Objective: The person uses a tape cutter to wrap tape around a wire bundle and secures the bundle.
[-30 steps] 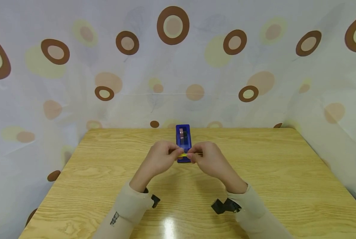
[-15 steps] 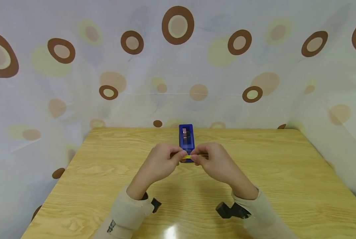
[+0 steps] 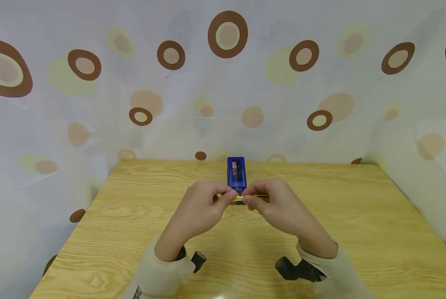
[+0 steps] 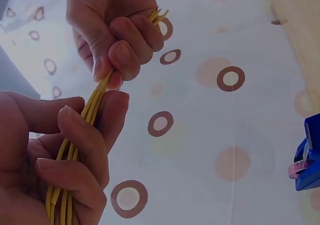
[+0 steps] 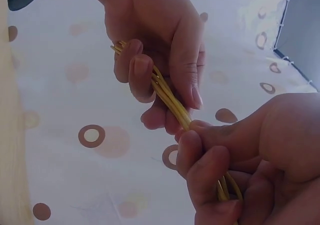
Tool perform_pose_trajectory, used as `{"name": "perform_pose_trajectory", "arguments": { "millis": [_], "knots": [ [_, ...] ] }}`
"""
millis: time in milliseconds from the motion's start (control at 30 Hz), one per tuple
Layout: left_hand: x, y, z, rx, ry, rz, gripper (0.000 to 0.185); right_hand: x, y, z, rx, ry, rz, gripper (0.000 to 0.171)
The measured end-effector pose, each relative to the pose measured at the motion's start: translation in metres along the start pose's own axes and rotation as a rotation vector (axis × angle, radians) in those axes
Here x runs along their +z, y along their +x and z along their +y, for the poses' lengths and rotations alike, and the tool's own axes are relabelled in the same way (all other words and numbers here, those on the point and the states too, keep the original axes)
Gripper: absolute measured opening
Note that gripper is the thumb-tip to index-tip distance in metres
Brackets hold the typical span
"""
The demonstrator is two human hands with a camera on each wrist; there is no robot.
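A bundle of several thin yellow strands [image 4: 90, 110] stretches between both hands, raised over the table in the head view. My left hand [image 3: 204, 207] curls its fingers round one part of the bundle, and the tips poke out past its fingers in the right wrist view. Close beside it, my right hand [image 3: 279, 205] pinches the bundle between thumb and fingers, with strand ends [image 4: 159, 17] sticking out beyond its curled fingers. The fingertips of the two hands nearly meet. What binds the strands, if anything, is hidden by the fingers.
A blue tape dispenser [image 3: 230, 176] with a pinkish roll of tape [image 3: 235, 167] stands just behind the hands, its near end partly covered by them. The wooden table [image 3: 151, 174] ends at a white curtain [image 3: 170, 137] with brown ring patterns.
The head view has shifted, so the table and dispenser sit slightly further right. Both hands have come a little nearer the body, forearms spreading slightly, still holding the yellow strands.
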State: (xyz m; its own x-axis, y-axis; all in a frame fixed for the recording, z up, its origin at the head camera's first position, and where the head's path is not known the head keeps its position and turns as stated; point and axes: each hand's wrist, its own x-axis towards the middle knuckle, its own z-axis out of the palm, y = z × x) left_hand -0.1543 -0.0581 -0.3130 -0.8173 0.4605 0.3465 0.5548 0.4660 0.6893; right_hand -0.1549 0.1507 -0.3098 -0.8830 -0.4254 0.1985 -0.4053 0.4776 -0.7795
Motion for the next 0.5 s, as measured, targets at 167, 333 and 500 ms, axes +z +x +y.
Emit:
{"name": "perform_pose_trajectory", "arguments": {
  "millis": [167, 333, 500],
  "knots": [
    [-0.002, -0.005, 0.008, 0.044, 0.006, 0.022, 0.019, -0.004, -0.007, -0.009, -0.029, 0.035, 0.000, 0.015],
    [-0.005, -0.011, 0.016, 0.066, -0.015, 0.023, 0.017, -0.006, -0.015, -0.018, -0.049, 0.056, -0.004, 0.014],
    [-0.007, -0.015, 0.023, 0.056, -0.016, 0.025, 0.011, -0.007, -0.020, -0.023, -0.054, 0.053, 0.002, 0.014]
  ]
}}
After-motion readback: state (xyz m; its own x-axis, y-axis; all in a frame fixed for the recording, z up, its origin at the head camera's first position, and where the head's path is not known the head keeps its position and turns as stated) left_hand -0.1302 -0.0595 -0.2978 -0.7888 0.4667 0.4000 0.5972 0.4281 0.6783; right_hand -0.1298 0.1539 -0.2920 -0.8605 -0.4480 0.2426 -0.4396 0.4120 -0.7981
